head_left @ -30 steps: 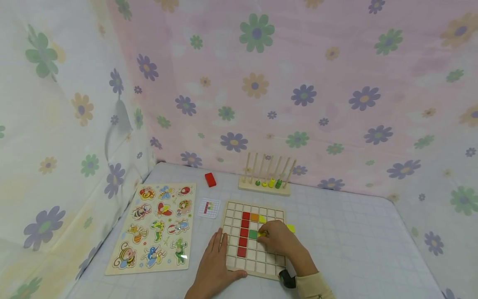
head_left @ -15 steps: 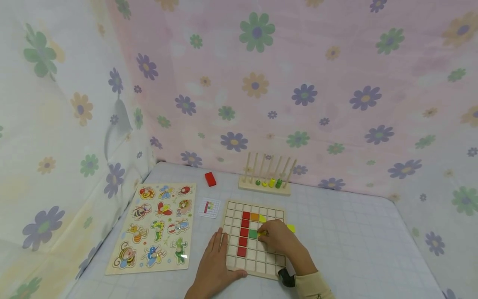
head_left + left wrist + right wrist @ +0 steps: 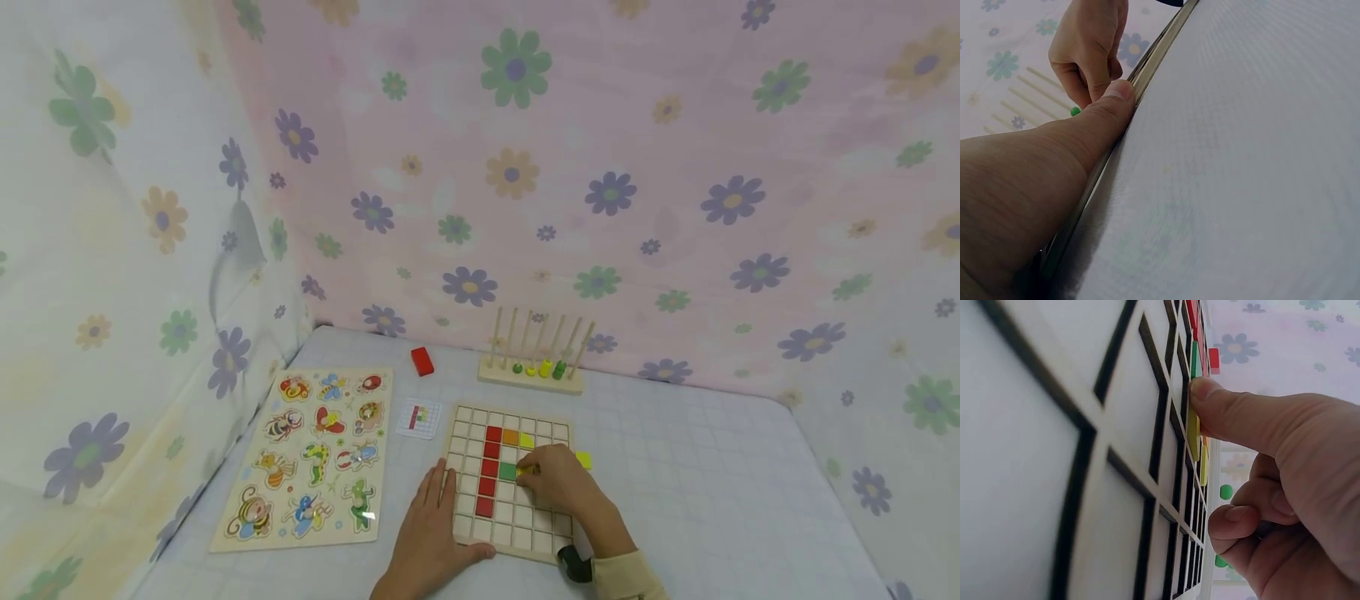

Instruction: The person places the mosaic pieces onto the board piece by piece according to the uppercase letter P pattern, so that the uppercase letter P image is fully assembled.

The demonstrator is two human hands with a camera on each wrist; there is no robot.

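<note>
A wooden grid board (image 3: 517, 539) lies on the table with a column of red tiles (image 3: 487, 486). An orange tile (image 3: 511, 437) and a yellow tile (image 3: 527, 440) continue from the column's top. Below them a green tile (image 3: 507, 472) sits in a cell. Over the cell right of it, my right hand (image 3: 561, 482) pinches another yellow tile (image 3: 1194, 434), thumb on its face and other fingers curled. This tile is partly hidden by the hand. My left hand (image 3: 429, 533) rests at the board's near left corner, fingers straight along the left side, thumb (image 3: 1119, 90) against the front edge.
Left of the board lie a pattern card (image 3: 418, 418) and an insect puzzle (image 3: 386, 467). Behind stand a red block (image 3: 422, 361) and a peg rack (image 3: 531, 380) with green and yellow beads. A yellow piece (image 3: 583, 460) shows past the board's right edge.
Both hands stay in almost the same place. The right hand keeps its hold on the yellow tile beside the green one, and the tiles on the board look unchanged.
</note>
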